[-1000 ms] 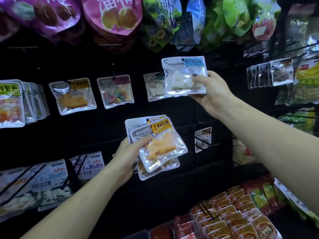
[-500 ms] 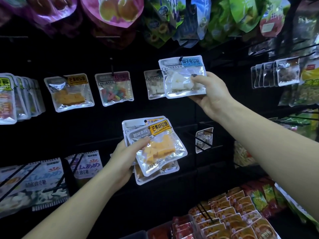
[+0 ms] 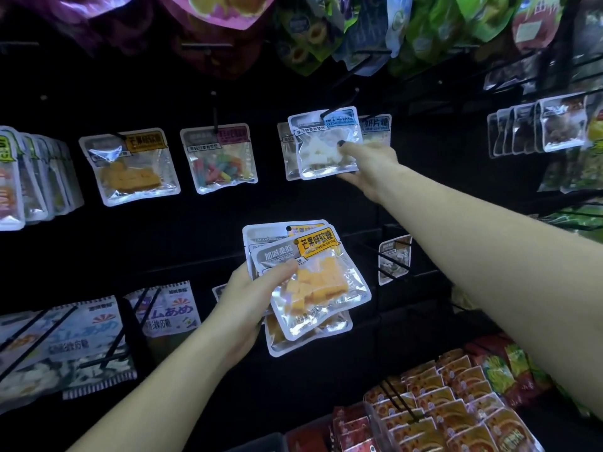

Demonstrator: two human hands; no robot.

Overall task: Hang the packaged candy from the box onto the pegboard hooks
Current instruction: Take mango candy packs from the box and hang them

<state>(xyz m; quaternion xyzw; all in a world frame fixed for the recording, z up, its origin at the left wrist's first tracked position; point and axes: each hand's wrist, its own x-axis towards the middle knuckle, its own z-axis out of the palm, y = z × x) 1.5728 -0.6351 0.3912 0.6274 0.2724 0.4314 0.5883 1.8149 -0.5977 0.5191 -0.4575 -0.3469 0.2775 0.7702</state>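
Right hand (image 3: 367, 168) pinches white-candy packet (image 3: 326, 143) at far hook (image 3: 331, 110), seemingly threaded. Left hand (image 3: 248, 308) grips mango packets (image 3: 313, 282), near.

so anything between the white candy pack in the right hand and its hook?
Nothing visible. The right hand holds the white candy pack at the hook, whose tip shows at the pack's top edge. A matching pack hangs behind.
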